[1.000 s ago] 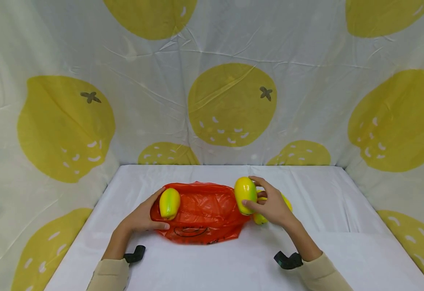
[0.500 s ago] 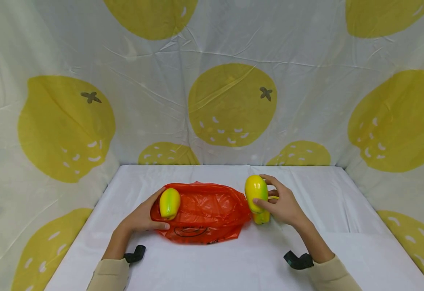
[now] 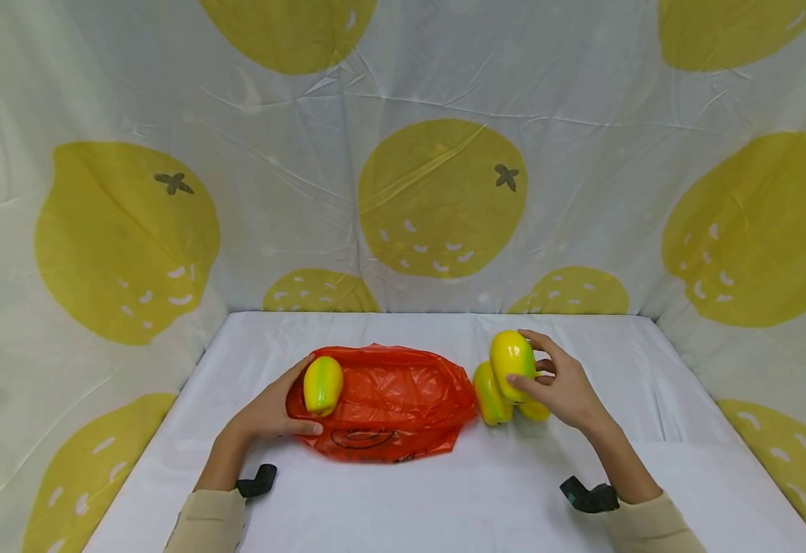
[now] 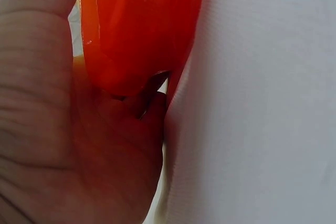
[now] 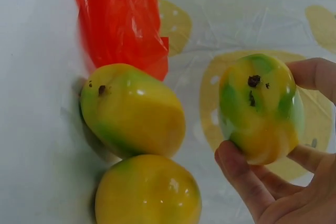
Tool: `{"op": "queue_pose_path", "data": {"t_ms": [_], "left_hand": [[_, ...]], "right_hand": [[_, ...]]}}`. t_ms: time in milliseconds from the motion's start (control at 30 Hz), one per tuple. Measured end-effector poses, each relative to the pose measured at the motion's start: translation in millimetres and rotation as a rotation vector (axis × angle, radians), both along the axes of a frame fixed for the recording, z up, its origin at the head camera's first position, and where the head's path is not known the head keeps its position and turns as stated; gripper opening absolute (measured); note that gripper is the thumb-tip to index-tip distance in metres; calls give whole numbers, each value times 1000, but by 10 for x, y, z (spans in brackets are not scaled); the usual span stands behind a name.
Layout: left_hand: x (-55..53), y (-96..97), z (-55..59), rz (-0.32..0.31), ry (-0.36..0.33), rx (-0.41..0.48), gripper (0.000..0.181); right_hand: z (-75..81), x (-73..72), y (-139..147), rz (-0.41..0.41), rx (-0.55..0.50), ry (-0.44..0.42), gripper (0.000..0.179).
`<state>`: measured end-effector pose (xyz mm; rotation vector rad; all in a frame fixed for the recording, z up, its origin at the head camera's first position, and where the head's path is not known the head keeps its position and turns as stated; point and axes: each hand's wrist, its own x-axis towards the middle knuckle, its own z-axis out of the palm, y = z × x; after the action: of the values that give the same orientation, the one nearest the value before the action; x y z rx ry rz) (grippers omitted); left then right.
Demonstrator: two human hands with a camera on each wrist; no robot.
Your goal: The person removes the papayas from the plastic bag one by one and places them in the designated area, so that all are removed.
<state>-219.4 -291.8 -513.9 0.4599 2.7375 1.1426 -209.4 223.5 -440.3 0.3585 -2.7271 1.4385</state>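
Note:
A red plastic bag [image 3: 399, 392] lies spread on the white table, its mouth facing up. My left hand [image 3: 272, 411] grips the bag's left end, thumb at the front. In the left wrist view the red plastic [image 4: 142, 30] sits between thumb and fingers. One yellow-green mango [image 3: 323, 386] rests at the bag's left end, by that hand. My right hand [image 3: 560, 386] pinches a second mango [image 3: 511, 365] between thumb and fingertips, raised off the table. Below it lie two more mangoes [image 5: 134, 111] [image 5: 149, 192], touching each other, just right of the bag.
A white cloth covers the table [image 3: 403, 507]. Lemon-print curtains [image 3: 583, 192] enclose it at the back and both sides. Black wrist mounts [image 3: 589, 495] sit on both forearms.
My right hand has moved right with its mango, away from the bag's right end and over the mangoes on the table, exposing the left one. The left hand and bag stay still.

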Motion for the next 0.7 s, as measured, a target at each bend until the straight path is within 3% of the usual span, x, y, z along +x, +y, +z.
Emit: {"op": "queue_pose_path", "data": {"t_ms": [700], "left_hand": [[-5,-37,-17,-20,38,10,129]], "right_hand": [[16,14,352,-66,36,14,75]]}}
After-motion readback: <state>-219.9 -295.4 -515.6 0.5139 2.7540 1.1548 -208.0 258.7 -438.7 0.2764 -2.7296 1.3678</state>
